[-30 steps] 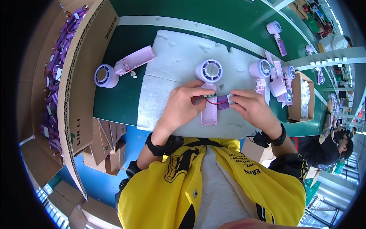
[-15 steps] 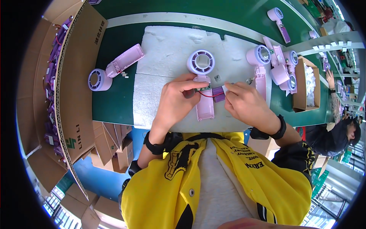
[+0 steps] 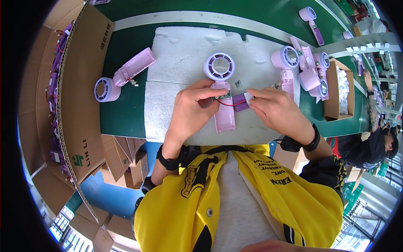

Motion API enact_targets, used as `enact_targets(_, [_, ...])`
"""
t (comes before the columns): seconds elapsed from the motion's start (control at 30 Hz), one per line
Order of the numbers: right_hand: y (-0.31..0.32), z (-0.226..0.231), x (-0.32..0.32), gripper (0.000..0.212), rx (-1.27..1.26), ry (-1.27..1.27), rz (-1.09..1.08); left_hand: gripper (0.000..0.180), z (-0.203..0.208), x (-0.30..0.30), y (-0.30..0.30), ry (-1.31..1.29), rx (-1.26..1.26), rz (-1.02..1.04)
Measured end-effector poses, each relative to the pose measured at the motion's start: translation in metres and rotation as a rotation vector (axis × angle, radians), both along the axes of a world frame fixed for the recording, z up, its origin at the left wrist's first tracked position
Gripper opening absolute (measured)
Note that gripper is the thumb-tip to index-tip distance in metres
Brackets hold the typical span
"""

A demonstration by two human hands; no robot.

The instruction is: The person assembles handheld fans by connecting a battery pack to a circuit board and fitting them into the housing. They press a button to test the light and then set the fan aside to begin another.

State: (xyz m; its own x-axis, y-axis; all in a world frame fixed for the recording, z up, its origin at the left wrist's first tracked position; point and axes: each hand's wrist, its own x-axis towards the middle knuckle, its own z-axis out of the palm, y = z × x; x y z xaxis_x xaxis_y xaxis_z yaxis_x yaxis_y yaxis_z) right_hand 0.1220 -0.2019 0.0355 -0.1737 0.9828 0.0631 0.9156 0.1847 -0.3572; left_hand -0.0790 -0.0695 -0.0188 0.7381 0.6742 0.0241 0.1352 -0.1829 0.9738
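A pale pink handheld fan (image 3: 219, 66) lies on the white foam sheet, its lilac ring-shaped head away from me. Its open handle shell (image 3: 225, 119) points toward me. My left hand (image 3: 194, 108) is closed at the top of the handle, thumb and forefinger pinching a small green circuit board (image 3: 223, 95). Red and black wires (image 3: 230, 104) run from the board toward a purple battery (image 3: 240, 103), which lies across the right side of the handle. A white tab (image 3: 248, 98) shows at the battery's right end, where my right hand (image 3: 279, 110) pinches it.
On the left lies another opened fan (image 3: 108, 89), beside a large cardboard box (image 3: 86, 96) of purple batteries. More fan parts (image 3: 310, 77) sit at right, near a small carton (image 3: 332, 94) of white pieces. A co-worker (image 3: 367, 147) is at far right.
The view has shifted slightly. My right fingers have moved a little at the battery's end, and more of its white tab shows. My left hand keeps its pinch on the circuit board.
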Motion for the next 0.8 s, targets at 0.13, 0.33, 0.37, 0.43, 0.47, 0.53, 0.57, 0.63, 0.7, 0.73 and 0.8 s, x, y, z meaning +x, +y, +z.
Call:
enact_targets(0.13, [0.000, 0.000, -0.008, 0.012, -0.023, -0.111, 0.005, 0.038, 0.002, -0.001, 0.000, 0.014, 0.007, 0.000])
enact_targets(0.33, [0.004, 0.001, -0.020, 0.011, -0.120, -0.202, -0.039, 0.039, 0.000, -0.002, 0.003, 0.025, -0.011, -0.011])
enact_targets(0.37, [0.005, 0.001, -0.019, 0.011, -0.159, -0.207, -0.036, 0.039, -0.001, -0.003, 0.003, 0.026, -0.010, -0.017])
enact_targets(0.43, [0.009, 0.001, -0.013, 0.011, -0.136, -0.131, -0.017, 0.039, -0.002, -0.005, 0.005, 0.030, -0.026, -0.016])
enact_targets(0.47, [0.010, 0.001, -0.008, 0.011, -0.113, -0.056, 0.007, 0.039, -0.002, -0.006, 0.005, 0.033, -0.034, -0.014])
enact_targets(0.53, [0.013, 0.001, -0.001, 0.011, -0.093, 0.021, 0.033, 0.039, -0.002, -0.005, 0.005, 0.033, -0.035, -0.016])
enact_targets(0.57, [0.013, 0.001, 0.002, 0.011, -0.119, 0.091, 0.020, 0.039, -0.002, -0.004, 0.005, 0.033, -0.034, -0.016])
enact_targets(0.63, [0.014, 0.002, 0.007, 0.011, -0.171, 0.233, -0.008, 0.039, -0.001, -0.004, 0.005, 0.035, -0.035, -0.017])
enact_targets(0.7, [0.014, 0.001, 0.012, 0.011, -0.212, 0.289, -0.032, 0.039, -0.001, -0.003, 0.005, 0.043, -0.035, -0.021])
enact_targets(0.73, [0.013, 0.001, 0.014, 0.012, -0.252, 0.342, -0.054, 0.038, -0.001, -0.003, 0.005, 0.047, -0.035, -0.024])
enact_targets(0.8, [0.013, 0.004, 0.023, 0.012, -0.293, 0.397, -0.079, 0.038, -0.001, -0.003, 0.005, 0.049, -0.032, -0.026])
